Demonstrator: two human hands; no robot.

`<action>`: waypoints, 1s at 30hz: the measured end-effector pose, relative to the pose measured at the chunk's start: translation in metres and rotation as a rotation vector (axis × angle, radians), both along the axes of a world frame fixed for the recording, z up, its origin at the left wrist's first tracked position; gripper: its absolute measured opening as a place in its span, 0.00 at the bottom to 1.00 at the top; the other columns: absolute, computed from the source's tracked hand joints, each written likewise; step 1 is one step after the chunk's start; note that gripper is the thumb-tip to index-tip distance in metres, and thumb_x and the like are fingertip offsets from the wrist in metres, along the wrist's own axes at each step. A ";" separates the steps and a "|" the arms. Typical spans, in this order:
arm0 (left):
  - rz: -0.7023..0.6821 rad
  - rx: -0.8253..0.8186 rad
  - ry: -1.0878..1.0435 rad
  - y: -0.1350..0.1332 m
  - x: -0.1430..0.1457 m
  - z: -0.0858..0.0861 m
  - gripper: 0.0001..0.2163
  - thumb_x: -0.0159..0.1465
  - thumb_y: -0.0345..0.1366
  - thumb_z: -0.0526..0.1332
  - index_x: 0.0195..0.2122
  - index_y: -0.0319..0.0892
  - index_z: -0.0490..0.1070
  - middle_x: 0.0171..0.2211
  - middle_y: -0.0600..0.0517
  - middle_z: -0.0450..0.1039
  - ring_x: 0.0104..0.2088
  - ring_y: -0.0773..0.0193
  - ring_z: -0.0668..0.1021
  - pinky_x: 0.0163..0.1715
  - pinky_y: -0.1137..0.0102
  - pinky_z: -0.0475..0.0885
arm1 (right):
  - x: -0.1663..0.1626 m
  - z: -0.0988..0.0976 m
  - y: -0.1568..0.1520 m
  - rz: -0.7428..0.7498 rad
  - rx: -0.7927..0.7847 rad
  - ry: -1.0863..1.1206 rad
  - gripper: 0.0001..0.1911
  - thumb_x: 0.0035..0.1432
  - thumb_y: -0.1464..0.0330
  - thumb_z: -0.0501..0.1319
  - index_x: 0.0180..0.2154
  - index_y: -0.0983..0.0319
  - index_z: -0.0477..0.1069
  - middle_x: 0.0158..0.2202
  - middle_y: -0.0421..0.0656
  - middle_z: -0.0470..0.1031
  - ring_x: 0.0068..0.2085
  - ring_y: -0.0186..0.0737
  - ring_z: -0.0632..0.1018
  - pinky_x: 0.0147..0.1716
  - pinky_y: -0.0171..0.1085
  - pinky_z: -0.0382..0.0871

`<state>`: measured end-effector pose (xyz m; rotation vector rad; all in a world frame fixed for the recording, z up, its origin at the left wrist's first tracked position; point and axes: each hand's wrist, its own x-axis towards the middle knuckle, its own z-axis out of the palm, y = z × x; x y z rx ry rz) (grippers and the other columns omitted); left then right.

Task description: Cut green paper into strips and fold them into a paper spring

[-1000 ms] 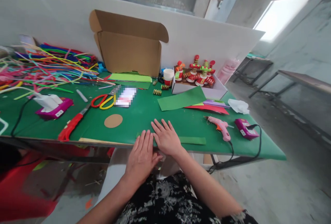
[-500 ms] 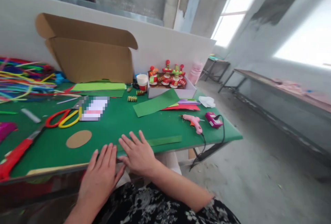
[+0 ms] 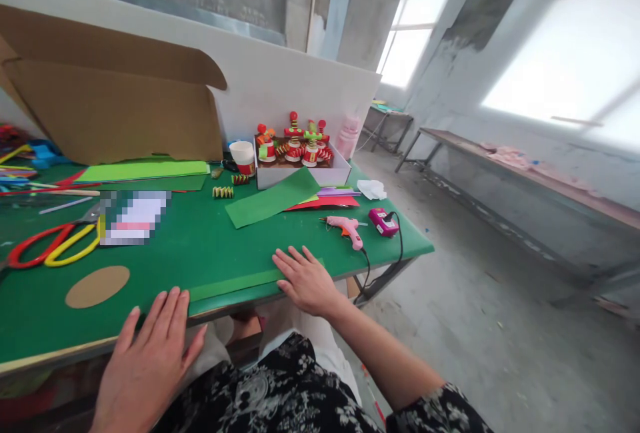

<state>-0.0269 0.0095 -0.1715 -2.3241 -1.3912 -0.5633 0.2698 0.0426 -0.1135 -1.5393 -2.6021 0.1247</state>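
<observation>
A narrow green paper strip [image 3: 235, 285] lies flat along the front edge of the green table. My left hand [image 3: 157, 333] rests with outstretched fingers on the strip's left end. Flat on its right part lies my right hand [image 3: 305, 280], fingers extended, covering some of the strip. Left of the strip is a tan cardboard oval [image 3: 98, 286]. A pink glue gun [image 3: 346, 228] lies beyond my right hand, beside a purple box [image 3: 383, 222] with a black cord.
Scissors with red and yellow handles [image 3: 73, 244] lie at left. Behind are green paper [image 3: 275, 198], folded paper springs [image 3: 223, 192], a paper cup [image 3: 243, 156] and a box [image 3: 300, 176] of small red-and-green figures. An open cardboard box [image 3: 115, 110] stands at back left.
My hands have moved apart along the strip, the right one sliding rightward and the left one to the left end. More of the strip shows between them. The view has turned right.
</observation>
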 end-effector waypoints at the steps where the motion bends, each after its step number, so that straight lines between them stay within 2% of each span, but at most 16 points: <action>1: 0.000 -0.002 0.005 0.000 -0.001 -0.001 0.37 0.66 0.45 0.48 0.70 0.31 0.34 0.60 0.25 0.64 0.57 0.35 0.72 0.59 0.41 0.58 | 0.008 -0.001 0.000 -0.019 0.001 -0.009 0.28 0.71 0.58 0.45 0.67 0.62 0.53 0.69 0.43 0.55 0.69 0.47 0.56 0.67 0.52 0.48; 5: 0.010 -0.036 0.015 0.002 -0.009 -0.004 0.36 0.66 0.46 0.48 0.70 0.32 0.37 0.61 0.28 0.65 0.58 0.37 0.72 0.61 0.42 0.56 | 0.029 -0.004 -0.002 -0.071 0.025 -0.030 0.27 0.71 0.60 0.47 0.67 0.61 0.54 0.69 0.45 0.56 0.69 0.46 0.56 0.67 0.53 0.50; 8: 0.029 -0.017 0.020 0.008 0.001 0.008 0.33 0.66 0.48 0.46 0.67 0.31 0.51 0.57 0.29 0.70 0.58 0.35 0.71 0.61 0.38 0.53 | 0.032 -0.005 -0.003 -0.082 0.029 -0.029 0.27 0.71 0.60 0.47 0.67 0.60 0.54 0.68 0.44 0.57 0.69 0.46 0.56 0.67 0.53 0.51; 10: 0.025 0.019 0.007 0.012 0.025 0.023 0.29 0.66 0.45 0.45 0.62 0.31 0.61 0.57 0.30 0.70 0.59 0.34 0.70 0.61 0.36 0.52 | 0.031 -0.005 -0.003 -0.086 0.026 -0.024 0.27 0.71 0.60 0.46 0.67 0.60 0.54 0.69 0.43 0.57 0.69 0.47 0.56 0.67 0.53 0.50; 12: -0.025 -0.014 -0.012 0.014 0.062 0.038 0.26 0.66 0.39 0.43 0.60 0.30 0.65 0.61 0.34 0.66 0.62 0.41 0.67 0.63 0.43 0.54 | 0.030 -0.006 -0.003 -0.084 0.028 -0.018 0.27 0.71 0.59 0.46 0.67 0.60 0.54 0.69 0.43 0.56 0.69 0.48 0.56 0.67 0.53 0.49; 14: -0.112 -0.060 -0.009 0.017 0.103 0.045 0.25 0.66 0.34 0.42 0.59 0.32 0.68 0.61 0.38 0.67 0.63 0.48 0.68 0.63 0.48 0.56 | 0.030 -0.007 -0.003 -0.080 0.038 -0.014 0.27 0.71 0.60 0.45 0.67 0.61 0.54 0.69 0.43 0.56 0.69 0.48 0.57 0.67 0.53 0.49; 17: -0.177 -0.122 -0.034 0.023 0.150 0.036 0.24 0.65 0.39 0.49 0.58 0.33 0.69 0.61 0.40 0.68 0.63 0.51 0.68 0.62 0.53 0.61 | 0.031 -0.008 -0.003 -0.078 0.058 -0.018 0.26 0.71 0.61 0.45 0.67 0.60 0.54 0.68 0.43 0.57 0.69 0.47 0.57 0.67 0.53 0.49; 19: -0.194 -0.137 -0.026 0.028 0.164 0.022 0.26 0.63 0.42 0.52 0.59 0.32 0.68 0.62 0.40 0.67 0.63 0.51 0.68 0.62 0.55 0.63 | 0.032 -0.009 -0.003 -0.076 0.065 -0.023 0.26 0.71 0.62 0.45 0.67 0.59 0.53 0.68 0.42 0.57 0.69 0.46 0.57 0.67 0.53 0.50; 21: -0.199 -0.130 -0.007 0.031 0.162 0.010 0.27 0.62 0.41 0.53 0.60 0.32 0.66 0.63 0.39 0.65 0.64 0.51 0.67 0.62 0.56 0.63 | 0.032 -0.009 -0.002 -0.076 0.069 -0.029 0.26 0.71 0.63 0.45 0.67 0.59 0.53 0.68 0.42 0.58 0.68 0.46 0.58 0.67 0.53 0.51; 24: -0.172 -0.112 0.024 0.029 0.142 0.001 0.28 0.62 0.40 0.54 0.62 0.31 0.63 0.64 0.37 0.62 0.65 0.49 0.65 0.63 0.54 0.62 | 0.032 -0.010 -0.001 -0.080 0.073 -0.040 0.26 0.71 0.63 0.46 0.67 0.59 0.55 0.68 0.43 0.58 0.68 0.46 0.58 0.66 0.53 0.51; 30: -0.068 -0.062 0.072 0.016 0.084 0.005 0.30 0.64 0.44 0.53 0.61 0.26 0.63 0.63 0.34 0.62 0.63 0.45 0.67 0.61 0.54 0.64 | 0.033 -0.012 0.002 -0.080 0.065 -0.044 0.26 0.71 0.64 0.45 0.67 0.62 0.55 0.68 0.43 0.57 0.69 0.48 0.57 0.67 0.54 0.49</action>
